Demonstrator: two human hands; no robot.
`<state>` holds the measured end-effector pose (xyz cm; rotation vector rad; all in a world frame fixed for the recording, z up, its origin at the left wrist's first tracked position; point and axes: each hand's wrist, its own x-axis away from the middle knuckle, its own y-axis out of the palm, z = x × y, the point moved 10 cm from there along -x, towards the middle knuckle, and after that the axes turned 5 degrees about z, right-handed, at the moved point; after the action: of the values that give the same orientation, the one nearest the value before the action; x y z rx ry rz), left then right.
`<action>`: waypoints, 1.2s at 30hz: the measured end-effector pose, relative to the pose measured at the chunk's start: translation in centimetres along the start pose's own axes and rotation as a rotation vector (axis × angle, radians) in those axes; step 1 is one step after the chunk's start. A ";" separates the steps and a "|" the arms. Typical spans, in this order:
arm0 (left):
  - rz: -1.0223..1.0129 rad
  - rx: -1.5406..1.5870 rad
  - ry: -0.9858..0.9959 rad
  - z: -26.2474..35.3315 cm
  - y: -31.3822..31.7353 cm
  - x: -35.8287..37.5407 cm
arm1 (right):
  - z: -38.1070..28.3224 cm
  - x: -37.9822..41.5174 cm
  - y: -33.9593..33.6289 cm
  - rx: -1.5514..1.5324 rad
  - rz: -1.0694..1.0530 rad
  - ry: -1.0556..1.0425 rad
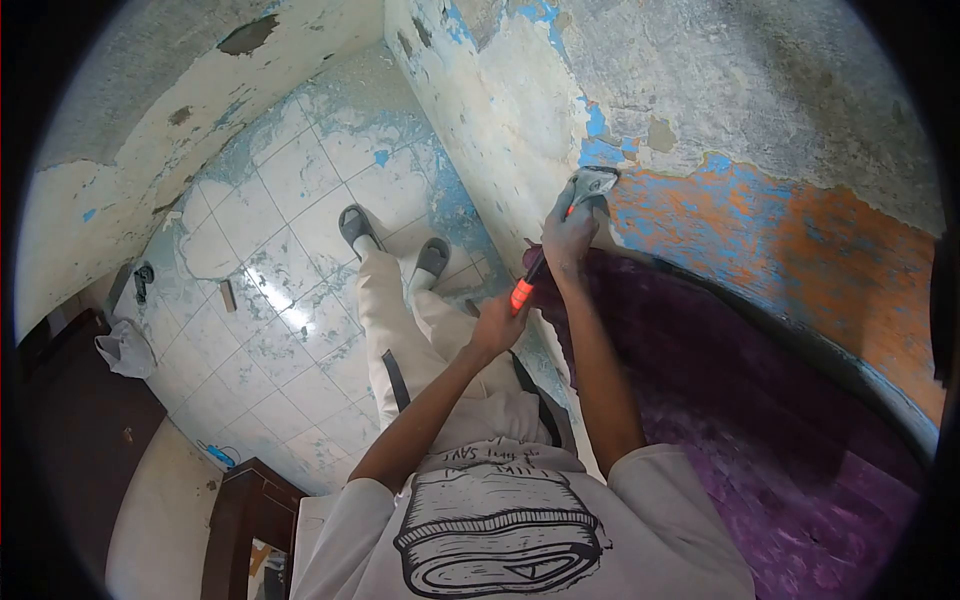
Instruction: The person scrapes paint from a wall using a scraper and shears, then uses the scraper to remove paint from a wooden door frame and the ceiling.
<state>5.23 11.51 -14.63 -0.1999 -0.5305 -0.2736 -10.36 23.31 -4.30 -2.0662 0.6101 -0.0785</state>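
A long-handled scraper [597, 181] with a grey head and a black-and-orange handle is in both hands. My right hand [570, 230] is wrapped round it just below the head. Farther down, my left hand [497, 324] grips the handle beside its orange end. The head meets the wall [680, 110] where whitish coating, bare grey plaster and blue paint flakes come together. To the right of the blade lies a stripped band [720, 215] of orange and blue paint. Below my right forearm spreads a purple velvety cover [690, 370].
Paint flakes and dust litter the white tiled floor [260, 215] round my sandalled feet. A small brown block [228, 296] lies on the tiles. At the left are a white plastic bag [126, 349] and dark furniture [80, 440]; a wooden cabinet [245, 515] stands at the lower left.
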 end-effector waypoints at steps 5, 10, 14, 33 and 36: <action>0.091 0.014 0.087 0.2 -0.8 0.3 | 0.8 0.7 -0.2 0.040 0.041 -0.002; -0.034 -0.031 0.053 -0.6 -1.0 -0.2 | 0.0 0.9 -0.5 -0.022 0.112 -0.081; 0.010 -0.021 0.073 -0.1 -0.6 -0.1 | 0.3 1.2 -0.9 -0.042 0.085 -0.018; -0.010 0.006 0.041 0.0 -0.1 0.3 | 0.6 1.1 -0.7 0.063 0.071 -0.049; 0.006 0.035 0.051 0.5 0.1 0.2 | -0.1 0.8 -1.1 0.016 0.084 -0.080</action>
<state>5.26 11.72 -14.11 -0.1600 -0.4839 -0.2623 -9.29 23.36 -3.45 -2.0155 0.6445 0.0473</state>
